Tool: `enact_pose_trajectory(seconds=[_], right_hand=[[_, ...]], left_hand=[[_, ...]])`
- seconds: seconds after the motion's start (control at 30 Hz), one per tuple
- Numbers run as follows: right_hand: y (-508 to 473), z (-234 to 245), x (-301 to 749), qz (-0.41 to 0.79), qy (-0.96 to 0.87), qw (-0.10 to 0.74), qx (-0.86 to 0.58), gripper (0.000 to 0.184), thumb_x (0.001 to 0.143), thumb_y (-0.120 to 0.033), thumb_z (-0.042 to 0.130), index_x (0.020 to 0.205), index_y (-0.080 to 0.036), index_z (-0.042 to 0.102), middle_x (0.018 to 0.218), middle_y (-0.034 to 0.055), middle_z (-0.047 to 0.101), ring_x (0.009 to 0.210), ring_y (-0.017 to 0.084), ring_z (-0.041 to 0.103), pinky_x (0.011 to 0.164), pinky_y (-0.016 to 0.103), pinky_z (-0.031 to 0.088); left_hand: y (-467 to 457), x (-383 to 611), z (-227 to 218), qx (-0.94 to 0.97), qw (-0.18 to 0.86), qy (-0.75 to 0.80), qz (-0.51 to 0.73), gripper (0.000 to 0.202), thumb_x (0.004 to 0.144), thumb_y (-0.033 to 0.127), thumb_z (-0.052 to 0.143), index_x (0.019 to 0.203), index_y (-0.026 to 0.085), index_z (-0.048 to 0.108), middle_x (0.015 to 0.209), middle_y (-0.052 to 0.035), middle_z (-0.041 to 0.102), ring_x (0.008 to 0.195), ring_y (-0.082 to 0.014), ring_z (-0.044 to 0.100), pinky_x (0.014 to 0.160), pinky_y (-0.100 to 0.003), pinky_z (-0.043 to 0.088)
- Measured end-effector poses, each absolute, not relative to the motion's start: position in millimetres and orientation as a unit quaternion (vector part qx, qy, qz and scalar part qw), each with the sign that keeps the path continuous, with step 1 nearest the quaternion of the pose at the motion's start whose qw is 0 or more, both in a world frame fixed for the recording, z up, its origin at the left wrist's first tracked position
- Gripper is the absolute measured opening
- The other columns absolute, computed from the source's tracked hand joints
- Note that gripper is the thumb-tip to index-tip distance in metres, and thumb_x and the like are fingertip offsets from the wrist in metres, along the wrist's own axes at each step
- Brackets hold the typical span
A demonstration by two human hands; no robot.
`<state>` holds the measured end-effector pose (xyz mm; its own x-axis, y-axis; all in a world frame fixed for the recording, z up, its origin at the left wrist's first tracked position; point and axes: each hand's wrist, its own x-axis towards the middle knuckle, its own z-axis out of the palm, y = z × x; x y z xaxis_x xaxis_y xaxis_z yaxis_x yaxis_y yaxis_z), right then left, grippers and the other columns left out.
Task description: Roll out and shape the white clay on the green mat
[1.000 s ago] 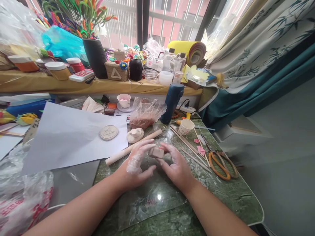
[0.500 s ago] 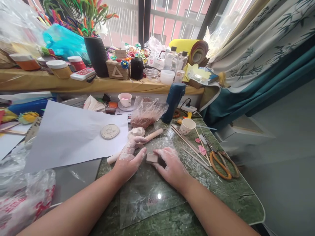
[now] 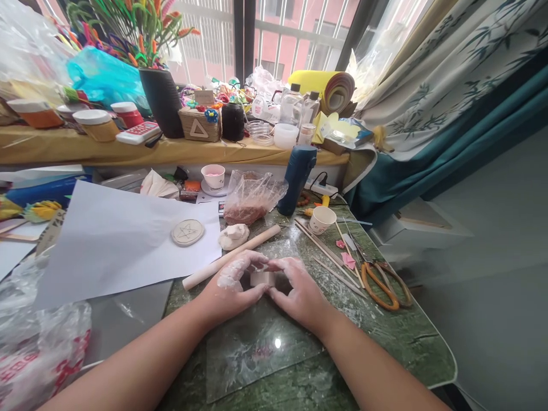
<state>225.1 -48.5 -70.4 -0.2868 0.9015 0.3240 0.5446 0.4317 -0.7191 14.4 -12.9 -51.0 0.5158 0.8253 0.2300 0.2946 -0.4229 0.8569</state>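
Between my two hands sits a small greyish block of clay (image 3: 262, 278) on a clear sheet (image 3: 244, 354). My left hand (image 3: 235, 282), dusted with white, curls around the block's left side, its fingertips touching those of the other hand. My right hand (image 3: 295, 285) closes on the block from the right, thumb in front and fingers behind. Beyond the left hand lies a wooden rolling pin (image 3: 231, 257), with a lump of pale clay (image 3: 233, 236) behind it. A round clay disc with a star scratched in it (image 3: 187, 232) rests on white paper (image 3: 128, 245).
Thin sticks (image 3: 321, 251), a paper cup (image 3: 322, 220) and orange-handled scissors (image 3: 381, 285) lie to the right. A bag of brown clay (image 3: 250, 200) and a blue flask (image 3: 297, 180) stand at the back. Plastic bags (image 3: 47, 337) fill the left front.
My left hand has come in from beside the rolling pin to the block and closed around it, uncovering the clay lump. My right hand stays at the block. The view has shifted slightly.
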Motion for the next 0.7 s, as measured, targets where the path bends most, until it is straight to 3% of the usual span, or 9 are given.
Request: enact_pose_trajectory(seconds=[0.1, 0.27, 0.4, 0.53, 0.7], right_hand=[[-51, -70, 226, 0.288, -0.713, 0.436, -0.467, 0.049, 0.087, -0.018, 0.066, 0.132, -0.026, 0.05, 0.118, 0.0069, 0.07, 0.114, 0.024, 0.065, 0.106, 0.047, 0.049], [-53, -74, 226, 0.325, -0.682, 0.473, -0.454, 0.049, 0.088, -0.024, 0.07, 0.132, -0.026, 0.05, 0.117, 0.0079, 0.071, 0.109, 0.024, 0.069, 0.099, 0.044, 0.055], [-53, -73, 227, 0.222, -0.688, 0.513, -0.463, 0.042, 0.09, -0.026, 0.07, 0.129, -0.028, 0.055, 0.119, 0.0088, 0.07, 0.112, 0.026, 0.069, 0.099, 0.048, 0.056], [-47, -67, 226, 0.174, -0.776, 0.424, -0.434, 0.025, 0.096, -0.023, 0.063, 0.121, -0.03, 0.066, 0.114, 0.0072, 0.072, 0.111, 0.026, 0.067, 0.1, 0.047, 0.056], [-43, -68, 224, 0.198, -0.806, 0.352, -0.433, 0.036, 0.095, -0.024, 0.064, 0.131, -0.028, 0.064, 0.121, 0.0082, 0.07, 0.113, 0.026, 0.066, 0.1, 0.047, 0.055]], left_hand=[[-12, 16, -52, 0.754, 0.43, 0.371, 0.33, 0.029, 0.09, 0.033, 0.072, 0.118, 0.025, 0.065, 0.118, -0.0059, 0.07, 0.11, -0.0231, 0.069, 0.095, -0.039, 0.059], [-13, 14, -52, 0.755, 0.445, 0.36, 0.319, 0.035, 0.091, 0.037, 0.072, 0.123, 0.025, 0.064, 0.12, -0.0061, 0.07, 0.11, -0.0231, 0.069, 0.096, -0.039, 0.059], [-12, 13, -55, 0.755, 0.393, 0.393, 0.35, 0.025, 0.096, 0.036, 0.064, 0.119, 0.025, 0.065, 0.119, -0.0062, 0.07, 0.114, -0.0243, 0.066, 0.103, -0.042, 0.053], [-9, 13, -60, 0.708, 0.411, 0.41, 0.402, 0.022, 0.102, 0.038, 0.053, 0.113, 0.023, 0.065, 0.11, -0.0064, 0.07, 0.109, -0.0238, 0.065, 0.102, -0.043, 0.052], [-9, 12, -63, 0.702, 0.417, 0.412, 0.404, 0.02, 0.101, 0.037, 0.053, 0.112, 0.025, 0.065, 0.11, -0.0061, 0.071, 0.11, -0.0248, 0.065, 0.103, -0.045, 0.05]])
